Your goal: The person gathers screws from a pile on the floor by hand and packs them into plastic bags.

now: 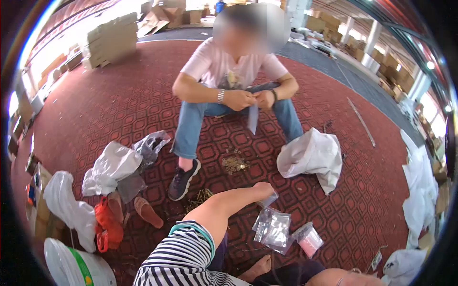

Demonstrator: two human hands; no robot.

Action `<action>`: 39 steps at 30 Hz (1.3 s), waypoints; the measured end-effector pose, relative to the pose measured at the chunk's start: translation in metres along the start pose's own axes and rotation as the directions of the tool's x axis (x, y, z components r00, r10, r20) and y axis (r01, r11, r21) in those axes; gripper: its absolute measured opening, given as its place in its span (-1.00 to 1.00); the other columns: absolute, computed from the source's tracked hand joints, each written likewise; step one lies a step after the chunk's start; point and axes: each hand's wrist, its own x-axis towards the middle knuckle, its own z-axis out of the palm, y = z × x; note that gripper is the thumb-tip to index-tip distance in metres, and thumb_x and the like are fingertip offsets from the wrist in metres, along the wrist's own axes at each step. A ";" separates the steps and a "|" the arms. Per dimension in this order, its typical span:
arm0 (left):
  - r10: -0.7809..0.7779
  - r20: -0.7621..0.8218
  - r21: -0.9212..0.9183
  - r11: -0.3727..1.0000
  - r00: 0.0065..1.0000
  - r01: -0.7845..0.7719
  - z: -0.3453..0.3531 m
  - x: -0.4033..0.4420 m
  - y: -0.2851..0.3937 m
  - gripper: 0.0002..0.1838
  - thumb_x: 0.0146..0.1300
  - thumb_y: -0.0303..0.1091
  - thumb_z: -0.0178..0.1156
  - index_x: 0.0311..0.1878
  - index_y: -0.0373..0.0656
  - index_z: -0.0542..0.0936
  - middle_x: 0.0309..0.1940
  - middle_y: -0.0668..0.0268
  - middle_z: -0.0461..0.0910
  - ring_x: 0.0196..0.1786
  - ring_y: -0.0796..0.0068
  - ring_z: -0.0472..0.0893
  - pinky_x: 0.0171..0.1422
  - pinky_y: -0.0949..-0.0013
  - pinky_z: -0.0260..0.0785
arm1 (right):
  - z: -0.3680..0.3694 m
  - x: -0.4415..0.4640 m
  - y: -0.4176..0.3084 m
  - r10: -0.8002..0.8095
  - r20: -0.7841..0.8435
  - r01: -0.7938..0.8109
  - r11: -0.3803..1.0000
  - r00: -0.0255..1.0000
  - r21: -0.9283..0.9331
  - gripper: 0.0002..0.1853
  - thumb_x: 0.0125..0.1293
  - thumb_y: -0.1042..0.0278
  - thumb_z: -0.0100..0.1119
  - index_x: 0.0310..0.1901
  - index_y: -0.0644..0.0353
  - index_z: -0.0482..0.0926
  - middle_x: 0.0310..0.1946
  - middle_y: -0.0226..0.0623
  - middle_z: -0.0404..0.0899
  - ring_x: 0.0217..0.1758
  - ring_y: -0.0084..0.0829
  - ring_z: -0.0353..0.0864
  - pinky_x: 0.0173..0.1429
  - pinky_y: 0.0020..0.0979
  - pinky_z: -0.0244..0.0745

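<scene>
My left hand reaches out over the patterned carpet from a striped sleeve. Its fingers are closed on a small clear plastic bag. Just below it lie several clear zip bags in a loose pile, with a packet holding something pink to their right. Beyond the hand is a heap of small metal rings. Long brass-coloured screws or bolts lie partly behind my forearm. At the bottom right edge, what seems to be my right hand is cut off, and its fingers are unclear.
Opposite sits a person handling a pale strip. A white sack stands on the right; white bags, slippers, a red bag and a white bucket are on the left. Cardboard boxes line the background.
</scene>
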 end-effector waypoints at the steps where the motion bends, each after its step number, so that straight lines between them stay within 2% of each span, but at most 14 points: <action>1: 0.036 0.010 0.002 0.999 0.999 -0.036 -0.002 0.010 0.009 -0.79 0.03 -0.35 0.04 -0.51 -0.25 0.60 -0.51 0.08 0.60 -0.49 0.03 0.55 -0.38 0.08 0.40 | -0.003 -0.008 0.000 0.006 -0.010 -0.007 0.999 1.000 -0.036 -0.76 0.35 0.12 -0.12 -0.17 -0.03 0.53 -0.25 -0.38 0.53 -0.49 -0.35 0.50 -0.35 -0.25 0.40; 2: 0.051 0.012 0.005 0.999 0.999 -0.051 -0.004 0.013 0.011 -0.79 0.04 -0.34 0.04 -0.51 -0.25 0.60 -0.50 0.08 0.60 -0.49 0.03 0.55 -0.38 0.08 0.40 | -0.012 -0.022 0.001 0.098 -0.169 -0.103 0.994 0.981 -0.020 -0.84 0.27 0.34 -0.16 -0.36 0.01 0.48 -0.35 -0.37 0.54 -0.49 -0.46 0.51 -0.40 -0.38 0.40; 3: 0.066 0.015 0.003 0.998 0.998 -0.067 -0.008 0.012 0.009 -0.79 0.04 -0.34 0.04 -0.50 -0.25 0.60 -0.50 0.08 0.60 -0.48 0.03 0.55 -0.38 0.08 0.40 | -0.015 -0.032 0.000 0.186 -0.327 -0.193 0.981 0.926 0.012 -0.76 0.19 0.55 -0.19 -0.55 0.04 0.43 -0.46 -0.35 0.56 -0.49 -0.56 0.51 -0.45 -0.52 0.39; 4: 0.079 0.019 -0.004 0.997 0.997 -0.079 -0.009 0.017 0.012 -0.79 0.04 -0.34 0.04 -0.50 -0.25 0.60 -0.50 0.08 0.60 -0.48 0.03 0.56 -0.38 0.08 0.40 | -0.010 -0.026 0.008 0.277 -0.605 -0.344 0.939 0.747 0.004 -0.84 0.13 0.55 -0.13 -0.50 0.10 0.45 -0.46 -0.33 0.55 -0.54 -0.55 0.44 -0.49 -0.55 0.33; 5: 0.090 0.020 -0.014 0.996 0.996 -0.089 -0.009 0.017 0.013 -0.79 0.04 -0.34 0.04 -0.49 -0.25 0.60 -0.49 0.08 0.61 -0.48 0.03 0.56 -0.38 0.08 0.40 | -0.005 -0.019 0.019 0.304 -0.822 -0.478 0.877 0.482 0.045 -0.90 0.06 0.55 -0.06 -0.45 0.16 0.48 -0.47 -0.31 0.53 -0.60 -0.53 0.37 -0.54 -0.57 0.26; 7: 0.112 0.022 -0.030 0.993 0.993 -0.111 -0.013 0.024 0.016 -0.79 0.04 -0.33 0.04 -0.48 -0.24 0.60 -0.49 0.08 0.61 -0.47 0.03 0.56 -0.38 0.08 0.40 | -0.013 -0.037 0.044 0.328 -0.917 -0.714 0.696 0.227 0.072 -0.89 0.05 0.64 0.01 -0.36 0.35 0.51 -0.49 -0.15 0.53 -0.57 -0.47 0.46 -0.54 -0.53 0.35; 8: 0.120 0.023 -0.035 0.992 0.992 -0.119 -0.015 0.023 0.017 -0.79 0.04 -0.33 0.04 -0.48 -0.24 0.60 -0.48 0.08 0.61 -0.47 0.03 0.56 -0.38 0.08 0.40 | -0.020 -0.054 0.053 0.433 -0.874 -0.744 0.654 0.218 0.138 -0.76 0.10 0.61 0.04 -0.16 0.40 0.54 -0.36 -0.11 0.59 -0.54 -0.49 0.49 -0.47 -0.56 0.40; 10: 0.131 0.022 -0.025 0.991 0.991 -0.131 -0.021 0.030 0.025 -0.78 0.04 -0.32 0.04 -0.47 -0.24 0.60 -0.48 0.08 0.61 -0.46 0.04 0.57 -0.37 0.08 0.41 | -0.029 -0.092 0.079 0.554 -0.827 -0.722 0.611 0.096 0.325 -0.76 0.14 0.59 0.07 -0.13 0.38 0.52 -0.29 -0.15 0.60 -0.47 -0.51 0.52 -0.38 -0.57 0.42; 11: 0.136 0.027 -0.021 0.991 0.990 -0.136 -0.022 0.026 0.025 -0.78 0.05 -0.32 0.03 -0.46 -0.24 0.61 -0.47 0.08 0.61 -0.46 0.04 0.57 -0.37 0.08 0.41 | -0.029 -0.105 0.086 0.614 -0.789 -0.749 0.510 -0.028 0.423 -0.78 0.20 0.57 0.06 -0.10 0.36 0.51 -0.23 -0.19 0.59 -0.38 -0.54 0.53 -0.30 -0.61 0.42; 13: 0.159 0.041 -0.014 0.987 0.986 -0.159 -0.029 0.027 0.028 -0.78 0.05 -0.32 0.03 -0.45 -0.23 0.61 -0.47 0.08 0.61 -0.45 0.04 0.57 -0.37 0.09 0.41 | -0.032 -0.123 0.093 0.696 -0.711 -0.824 0.342 -0.102 0.452 -0.77 0.23 0.53 0.06 -0.07 0.32 0.51 -0.21 -0.24 0.58 -0.31 -0.56 0.53 -0.23 -0.66 0.41; 18: 0.198 0.066 -0.033 0.980 0.978 -0.197 -0.048 0.033 0.026 -0.77 0.05 -0.30 0.03 -0.43 -0.23 0.61 -0.45 0.08 0.62 -0.44 0.04 0.58 -0.37 0.09 0.41 | -0.033 -0.126 0.091 0.728 -0.686 -0.800 0.400 -0.020 0.448 -0.77 0.23 0.50 0.08 -0.07 0.29 0.52 -0.21 -0.33 0.58 -0.37 -0.63 0.49 -0.30 -0.69 0.36; 29: 0.106 0.103 -0.030 0.994 0.989 -0.104 -0.060 0.004 0.022 -0.75 0.06 -0.28 0.03 -0.37 -0.21 0.62 -0.41 0.08 0.62 -0.40 0.05 0.60 -0.36 0.10 0.43 | -0.053 -0.149 0.083 0.681 -0.728 -0.849 0.335 -0.082 0.409 -0.76 0.25 0.49 0.07 -0.04 0.28 0.51 -0.21 -0.36 0.57 -0.33 -0.65 0.49 -0.27 -0.70 0.36; 34: 0.035 0.102 -0.020 0.999 0.994 -0.033 -0.070 0.006 0.040 -0.74 0.07 -0.26 0.02 -0.34 -0.20 0.62 -0.39 0.08 0.63 -0.39 0.06 0.61 -0.36 0.10 0.43 | -0.053 -0.164 0.089 0.712 -0.701 -0.879 0.312 -0.034 0.360 -0.74 0.25 0.48 0.07 -0.02 0.27 0.50 -0.23 -0.37 0.56 -0.33 -0.63 0.49 -0.27 -0.68 0.35; 39: -0.078 0.084 0.003 0.997 0.993 0.078 -0.078 0.013 0.074 -0.73 0.07 -0.25 0.02 -0.32 -0.20 0.63 -0.38 0.08 0.63 -0.37 0.06 0.61 -0.35 0.11 0.44 | -0.044 -0.171 0.100 0.747 -0.662 -0.946 0.253 0.057 0.204 -0.71 0.24 0.46 0.08 0.00 0.26 0.50 -0.24 -0.39 0.57 -0.35 -0.62 0.48 -0.27 -0.65 0.35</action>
